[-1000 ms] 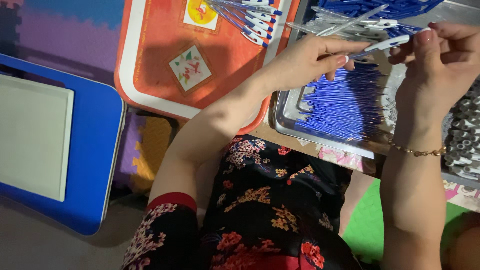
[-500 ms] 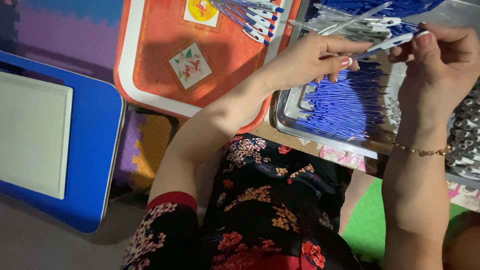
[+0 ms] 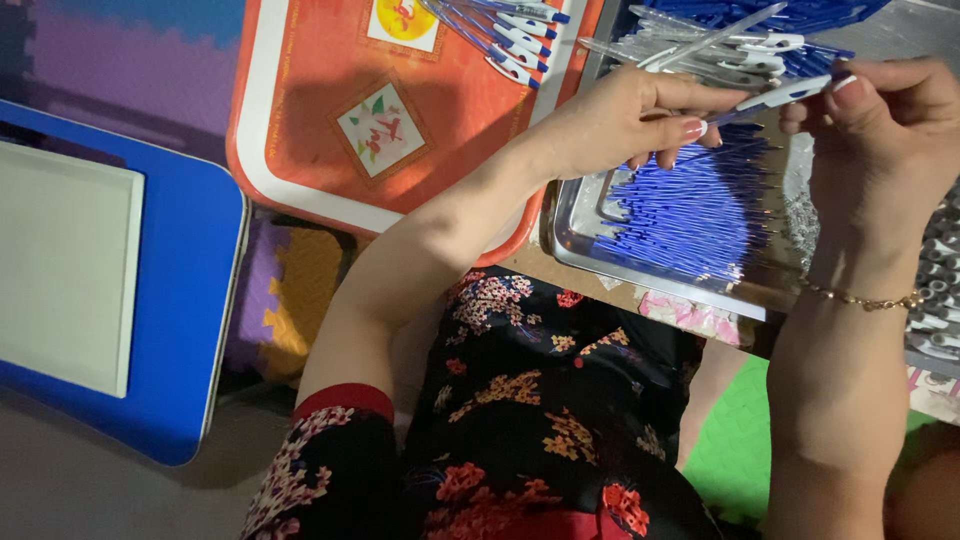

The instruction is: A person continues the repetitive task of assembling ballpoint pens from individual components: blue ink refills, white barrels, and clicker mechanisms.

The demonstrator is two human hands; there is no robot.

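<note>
The left hand and the right hand are both pinching one pen between them, fingers closed on its two ends. Just under the hands, a steel tray is holding blue refills. I think the tip is going into the barrel, but it is blurred. A skewed push could be bending the refill or dropping it.

Above the shiny metal tray of thin blue ink refills, I see my left hand and right hand pinching one white-and-blue plastic pen between their fingertips.
</note>
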